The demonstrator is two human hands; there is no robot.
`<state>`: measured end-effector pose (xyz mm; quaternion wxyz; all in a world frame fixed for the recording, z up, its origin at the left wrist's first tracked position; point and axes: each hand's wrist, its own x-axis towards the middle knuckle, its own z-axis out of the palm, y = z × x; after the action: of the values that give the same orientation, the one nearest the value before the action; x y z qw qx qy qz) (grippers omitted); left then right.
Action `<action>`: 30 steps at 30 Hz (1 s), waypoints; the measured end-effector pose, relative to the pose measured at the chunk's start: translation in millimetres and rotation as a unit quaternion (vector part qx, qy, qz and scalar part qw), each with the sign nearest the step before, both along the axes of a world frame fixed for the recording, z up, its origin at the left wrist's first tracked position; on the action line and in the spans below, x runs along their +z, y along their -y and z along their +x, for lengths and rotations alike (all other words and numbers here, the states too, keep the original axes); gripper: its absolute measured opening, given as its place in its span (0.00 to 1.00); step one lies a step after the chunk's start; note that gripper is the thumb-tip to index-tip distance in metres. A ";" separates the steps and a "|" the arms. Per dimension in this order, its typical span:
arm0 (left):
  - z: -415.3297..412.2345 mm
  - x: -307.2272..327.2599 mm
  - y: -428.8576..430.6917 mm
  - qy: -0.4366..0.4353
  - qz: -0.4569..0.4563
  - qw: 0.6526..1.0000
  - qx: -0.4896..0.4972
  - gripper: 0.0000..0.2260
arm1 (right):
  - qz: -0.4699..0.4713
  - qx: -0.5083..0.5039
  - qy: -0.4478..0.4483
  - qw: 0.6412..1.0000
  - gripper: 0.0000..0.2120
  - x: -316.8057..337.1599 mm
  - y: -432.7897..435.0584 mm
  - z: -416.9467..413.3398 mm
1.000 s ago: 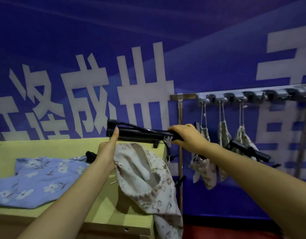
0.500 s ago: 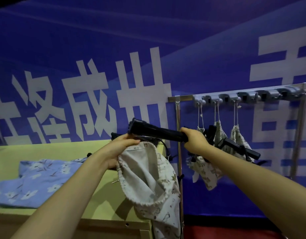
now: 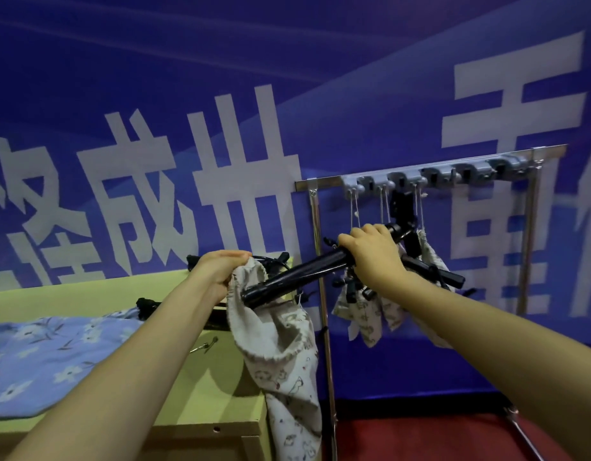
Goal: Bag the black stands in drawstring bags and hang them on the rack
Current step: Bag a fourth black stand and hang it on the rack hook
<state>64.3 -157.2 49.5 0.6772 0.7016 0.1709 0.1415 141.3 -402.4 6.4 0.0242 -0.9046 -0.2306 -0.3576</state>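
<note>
Head view: three bagged stands (image 3: pixel 370 311) hang on one rack (image 3: pixel 437 168).

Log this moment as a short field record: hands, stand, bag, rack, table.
left hand: grips the rim of the drawstring bag, holding its mouth open
right hand: closed around the black stand
stand: tilted, lower end at the bag's mouth, not yet inside
bag: pale printed cloth, hanging past the table edge
rack: metal bar with grey hooks; several filled bags hang at its left end
table: yellow-green top, with blue floral cloth and more black stands
</note>
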 end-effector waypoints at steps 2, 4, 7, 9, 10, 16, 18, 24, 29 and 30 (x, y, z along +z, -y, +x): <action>4.7 -1.1 9.0 -0.009 0.019 1.000 -0.012 0.09 | -0.012 -0.028 0.039 0.999 0.12 4.9 4.6 -2.6; 7.2 -1.1 23.1 -0.014 0.032 0.999 -0.017 0.13 | -0.039 -0.054 0.069 0.995 0.14 10.7 11.1 -6.3; 11.9 -0.1 52.4 -0.024 0.028 0.998 -0.049 0.13 | -0.091 -0.066 0.142 0.983 0.13 22.6 26.9 -15.9; 17.7 0.0 73.2 -0.021 0.032 0.996 -0.081 0.16 | -0.123 -0.061 0.194 0.971 0.11 32.4 35.9 -22.9; 20.3 -0.4 85.6 -0.017 0.033 0.995 -0.097 0.16 | -0.142 -0.060 0.213 0.965 0.08 35.9 40.8 -25.8; 17.4 -1.8 141.8 0.072 0.003 0.982 -0.177 0.19 | -0.231 -0.020 0.297 0.926 0.06 32.7 41.5 -29.1; 13.7 -3.9 145.2 0.095 -0.011 0.972 -0.215 0.21 | -0.246 0.003 0.302 0.921 0.03 23.0 34.0 -28.4; 8.9 -14.8 127.2 0.128 0.017 0.953 -0.274 0.24 | -0.229 0.064 0.314 0.919 0.18 17.3 16.2 -30.8; 9.1 -23.0 124.6 0.155 0.050 0.957 -0.241 0.17 | -0.191 0.116 0.321 0.920 0.16 28.8 7.6 -27.9; 11.4 -24.3 123.9 0.161 0.067 0.960 -0.220 0.17 | -0.183 0.126 0.316 0.922 0.16 29.1 7.3 -27.8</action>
<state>75.7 -281.1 25.2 0.6615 0.7337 -0.1084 0.1113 113.5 -409.7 35.6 -0.1706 -0.6966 -0.4001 -0.5706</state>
